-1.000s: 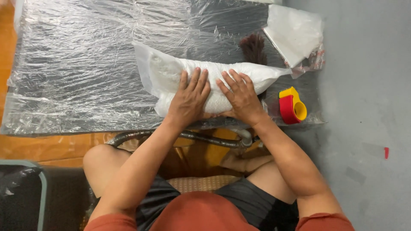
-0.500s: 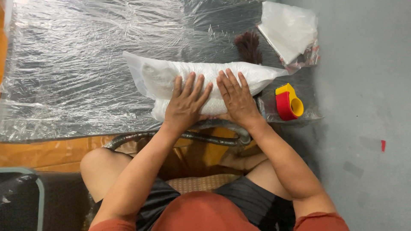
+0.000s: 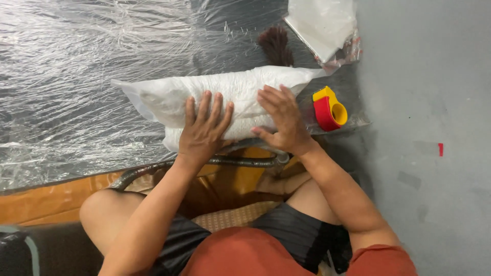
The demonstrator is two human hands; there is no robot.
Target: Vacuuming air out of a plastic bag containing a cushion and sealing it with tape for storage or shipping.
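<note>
A: As the head view shows, where do the hands lie?

B: Left hand (image 3: 204, 130) and right hand (image 3: 284, 120) rest flat, side by side, on a white filled bag (image 3: 230, 92) lying across crinkled clear plastic sheeting (image 3: 76, 76) on the floor.

A: State of each grip?

B: Wide; fingers spread, palms pressing down, nothing enclosed.

A: Neighbouring items?

B: A red-and-yellow tape dispenser (image 3: 330, 108) lies just beside the right hand; a brown tuft (image 3: 275, 46) lies beyond the bag; a flat white packet (image 3: 322, 23) lies farther off.
</note>
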